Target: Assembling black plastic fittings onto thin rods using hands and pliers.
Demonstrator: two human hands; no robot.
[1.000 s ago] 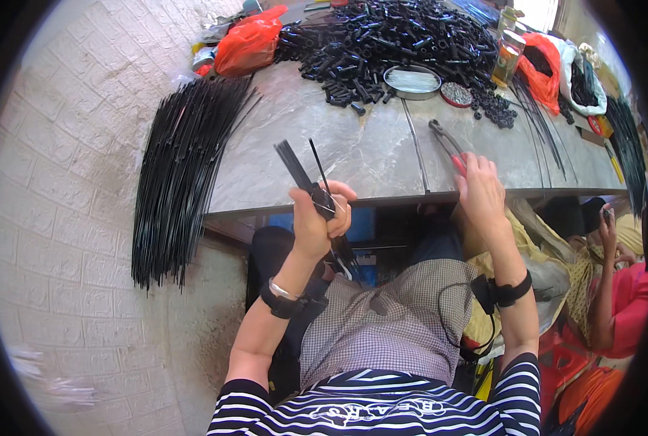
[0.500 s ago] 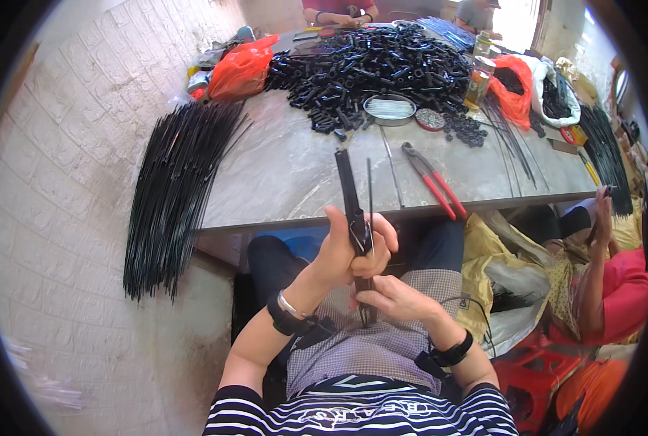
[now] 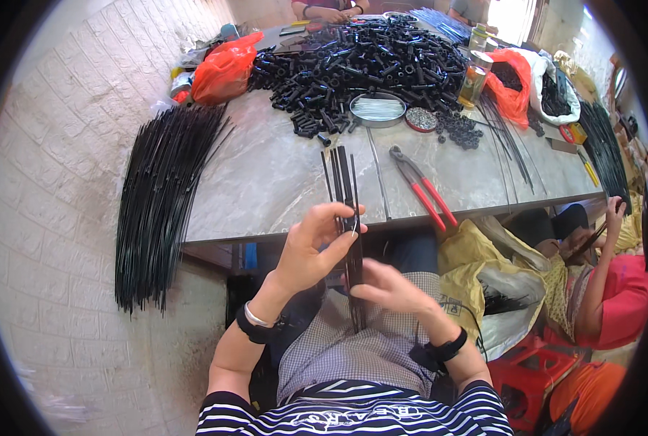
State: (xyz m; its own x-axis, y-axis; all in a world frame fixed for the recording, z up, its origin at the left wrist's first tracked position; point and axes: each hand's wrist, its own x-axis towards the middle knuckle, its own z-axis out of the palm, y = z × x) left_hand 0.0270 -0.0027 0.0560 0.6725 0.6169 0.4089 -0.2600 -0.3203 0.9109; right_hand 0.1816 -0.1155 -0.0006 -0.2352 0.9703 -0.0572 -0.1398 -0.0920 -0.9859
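My left hand (image 3: 311, 251) is closed around the upper part of an upright bundle of thin black umbrella ribs (image 3: 354, 265). Thumb and index finger pinch close to a small, bright, thin piece on it. Several rib tops spread apart above that hand, in front of the table edge. The lower ends reach down to the checked apron on my lap. Beside the lower part of the bundle is my right hand (image 3: 391, 288), slightly blurred. Its thumb and fingers are apart and reach to the bundle; some fingertips are hidden.
On the stone-patterned table (image 3: 266, 196) lie red-handled pliers (image 3: 423, 190), a heap of black tubes (image 3: 360, 69), a tin of silver pins (image 3: 379, 109) and a dish of small metal parts (image 3: 421, 119). Black rods (image 3: 168, 207) overhang the left edge. A co-worker's hand (image 3: 614, 214) shows at right.
The rib tops have fanned apart. My left hand has changed its grip and shifted a little left and down. My right hand has loosened from the bundle and moved slightly. The view has shifted slightly.
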